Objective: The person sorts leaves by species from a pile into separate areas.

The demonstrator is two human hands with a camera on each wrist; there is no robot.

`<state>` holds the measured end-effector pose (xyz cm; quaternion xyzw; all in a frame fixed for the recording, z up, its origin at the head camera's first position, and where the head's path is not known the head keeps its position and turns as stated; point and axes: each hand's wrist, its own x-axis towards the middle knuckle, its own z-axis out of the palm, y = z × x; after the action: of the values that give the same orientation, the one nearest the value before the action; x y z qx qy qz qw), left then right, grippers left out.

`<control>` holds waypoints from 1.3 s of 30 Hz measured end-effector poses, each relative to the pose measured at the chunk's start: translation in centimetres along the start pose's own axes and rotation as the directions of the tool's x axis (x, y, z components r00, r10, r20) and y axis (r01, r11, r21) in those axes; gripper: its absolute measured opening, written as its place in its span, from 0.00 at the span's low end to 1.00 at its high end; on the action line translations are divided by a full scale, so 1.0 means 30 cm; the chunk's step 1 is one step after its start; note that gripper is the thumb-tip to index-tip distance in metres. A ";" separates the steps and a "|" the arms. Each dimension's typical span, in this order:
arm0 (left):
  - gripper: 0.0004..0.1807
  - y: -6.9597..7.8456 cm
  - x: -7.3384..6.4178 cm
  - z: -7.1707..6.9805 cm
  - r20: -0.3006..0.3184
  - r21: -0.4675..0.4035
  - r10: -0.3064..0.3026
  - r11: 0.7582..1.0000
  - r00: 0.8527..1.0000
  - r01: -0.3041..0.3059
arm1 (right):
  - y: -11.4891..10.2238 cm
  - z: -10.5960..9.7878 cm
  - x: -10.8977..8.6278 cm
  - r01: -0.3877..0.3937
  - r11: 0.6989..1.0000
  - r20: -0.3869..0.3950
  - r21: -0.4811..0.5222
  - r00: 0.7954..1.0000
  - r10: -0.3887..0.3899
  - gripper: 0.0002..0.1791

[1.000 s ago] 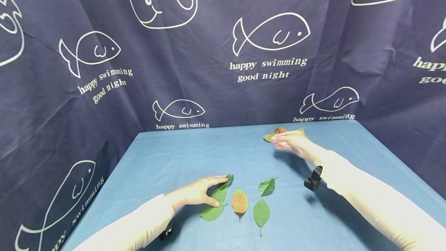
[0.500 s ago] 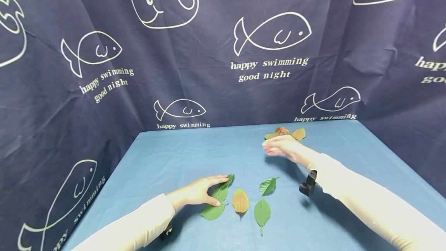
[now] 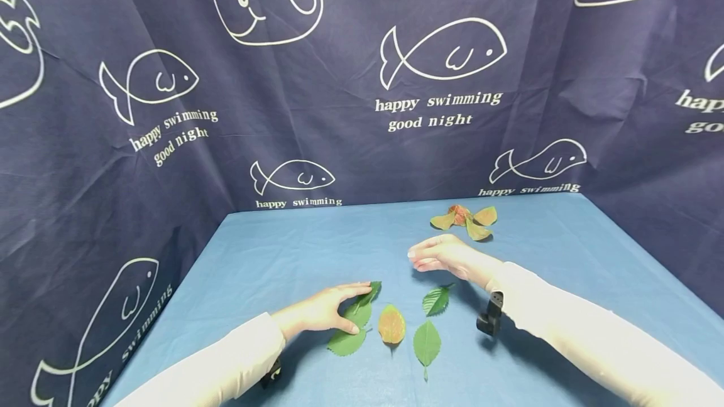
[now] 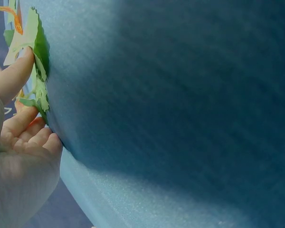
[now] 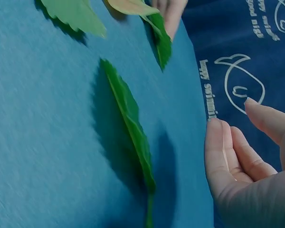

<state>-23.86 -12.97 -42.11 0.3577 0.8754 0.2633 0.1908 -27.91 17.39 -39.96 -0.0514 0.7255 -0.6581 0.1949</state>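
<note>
My left hand [image 3: 319,311] rests on an overlapping row of green leaves [image 3: 346,343], its thumb on the lower leaf and its fingertips at the upper leaf [image 3: 374,291]. In the left wrist view, that thumb [image 4: 20,71] touches a pale leaf edge [image 4: 40,42]. My right hand [image 3: 455,258] hovers over the cloth with nothing in it, fingers loosely bent. Just in front of it lies a curled, ribbed green leaf [image 3: 435,301]; the right wrist view shows this leaf [image 5: 128,118] close up. An orange-yellow leaf [image 3: 391,324] and a flat green leaf [image 3: 427,343] lie between the hands.
Several brownish-orange leaves [image 3: 477,229] are spread around a reddish one [image 3: 460,215] near the table's back edge. Blue cloth [image 3: 305,244] covers the table. A dark curtain [image 3: 351,137] with fish drawings stands behind and at the sides.
My right hand has drawn back from the far leaves, moving left and nearer, so those leaves now show fully. The left hand has stayed on its leaves.
</note>
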 end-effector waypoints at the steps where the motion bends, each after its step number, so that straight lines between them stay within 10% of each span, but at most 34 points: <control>1: 0.43 0.001 0.000 0.000 0.001 0.000 0.000 1.000 1.000 0.000 | 0.003 0.008 -0.001 -0.003 1.000 0.012 -0.002 1.000 0.003 0.24; 22: 0.45 -0.007 -0.010 0.005 -0.011 -0.029 -0.006 1.000 1.000 0.005 | 0.040 0.126 -0.021 -0.061 0.986 0.116 -0.154 0.990 0.079 0.21; 39: 0.46 -0.022 -0.005 0.012 -0.014 -0.009 -0.012 1.000 1.000 0.012 | 0.049 0.198 -0.050 0.049 0.958 0.145 -0.282 0.989 -0.008 0.17</control>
<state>-23.92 -13.35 -42.77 0.3495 0.8777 0.2687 0.1878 -24.19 12.52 -41.41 -0.1361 0.7959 -0.5443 0.2273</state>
